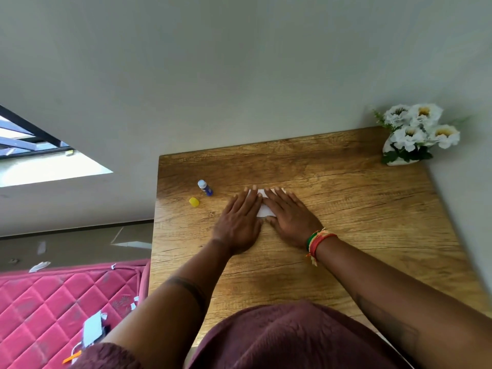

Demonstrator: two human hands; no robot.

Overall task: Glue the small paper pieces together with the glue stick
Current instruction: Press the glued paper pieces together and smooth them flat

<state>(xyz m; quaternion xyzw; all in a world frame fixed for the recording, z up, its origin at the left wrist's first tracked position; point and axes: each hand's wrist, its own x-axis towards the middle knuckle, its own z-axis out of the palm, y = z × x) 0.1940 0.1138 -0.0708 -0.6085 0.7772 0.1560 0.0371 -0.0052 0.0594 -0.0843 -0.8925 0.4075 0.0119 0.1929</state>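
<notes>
At the far right corner of the table (346,235) you have a white vase (394,159) holding white flowers (422,126), set against the wall. Near the middle of the table, toward the far edge, both your hands lie flat, fingers straight and close together, pressing down on the white paper (263,209). Your left hand (239,222) covers the paper's left side and your right hand (288,215) covers its right side, so only a strip of paper shows between them and a bit past the fingertips; you cannot tell how many pieces lie under your palms. A red and green band (318,242) sits on your right wrist. Well to the left of your hands, near the left edge, the glue stick (205,187) lies on its side uncapped, and its yellow cap (194,202) rests just beside it, apart from the tube. Off the table to the left, a pink quilted mattress (53,302) carries scattered paper scraps (93,328).
</notes>
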